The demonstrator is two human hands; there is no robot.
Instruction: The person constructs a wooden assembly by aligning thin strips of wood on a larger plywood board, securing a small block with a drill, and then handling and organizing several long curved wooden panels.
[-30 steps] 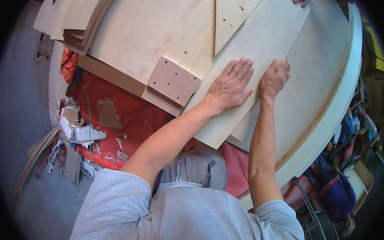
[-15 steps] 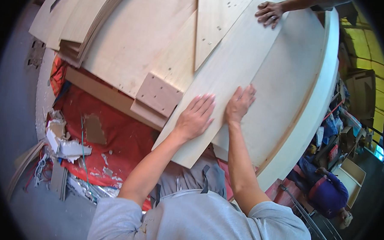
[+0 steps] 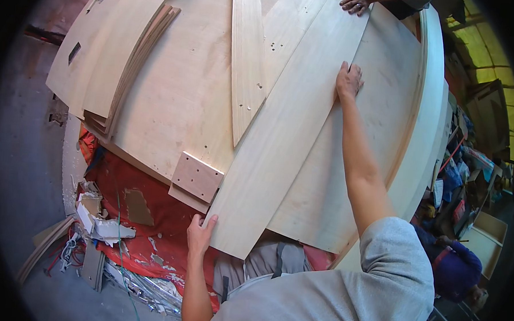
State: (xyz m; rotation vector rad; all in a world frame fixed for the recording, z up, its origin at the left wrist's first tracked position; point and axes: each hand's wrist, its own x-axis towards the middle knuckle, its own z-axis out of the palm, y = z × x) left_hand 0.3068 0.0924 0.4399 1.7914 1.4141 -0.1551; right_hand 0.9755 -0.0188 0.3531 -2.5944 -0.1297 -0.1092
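A long pale wooden board [image 3: 287, 127] lies slantwise over the table-like panel, its near end sticking out past the panel's front edge. My left hand [image 3: 198, 235] grips the left edge close to that near end, thumb showing on the edge and other fingers partly hidden. Farther up, my right hand [image 3: 349, 82] is closed at the board's right edge, its fingers curled. A co-worker's hand [image 3: 354, 3] rests on the far end. Beside the left edge lie a narrower board with holes [image 3: 247, 62] and a small drilled wooden block [image 3: 196, 175].
Stacked curved plywood sheets [image 3: 126, 57] stand at the left on the big wooden panel [image 3: 187, 60]. A raised curved rim [image 3: 428, 110] bounds its right side. Below hang red sheeting [image 3: 168, 231] and scraps [image 3: 97, 211]. Another person [image 3: 456, 269] is at the lower right.
My hands have gone from lying flat on the board to its edges, the left toward the near end, the right farther away. The co-worker's hand has shifted toward the top of the view.
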